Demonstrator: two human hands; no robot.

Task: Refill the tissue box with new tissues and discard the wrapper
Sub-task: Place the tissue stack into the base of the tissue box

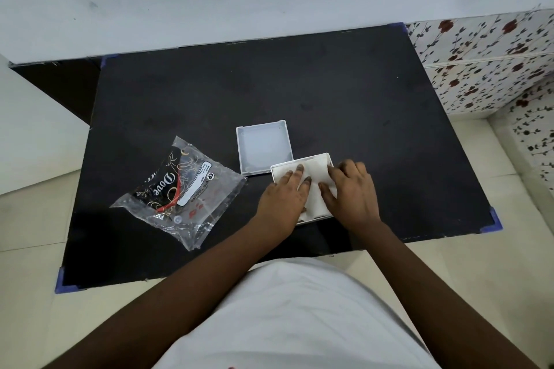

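Note:
A white square tissue box (326, 159) lies on the black table (299, 84), filled with a stack of white tissues (314, 186). My left hand (283, 199) lies flat on the left part of the tissues, fingers spread. Pressing on the right part of the stack is my right hand (353, 192). The box's clear plastic lid (263, 147) lies upturned just behind and to the left, touching the box. To the left lies the clear tissue wrapper (183, 192) with black and red print, which looks flat and empty.
The table has blue corner guards (493, 222) and stands against a pale wall. A floral-patterned surface (485, 63) is at the right. A white surface (33, 129) stands to the left, and the floor is pale tile.

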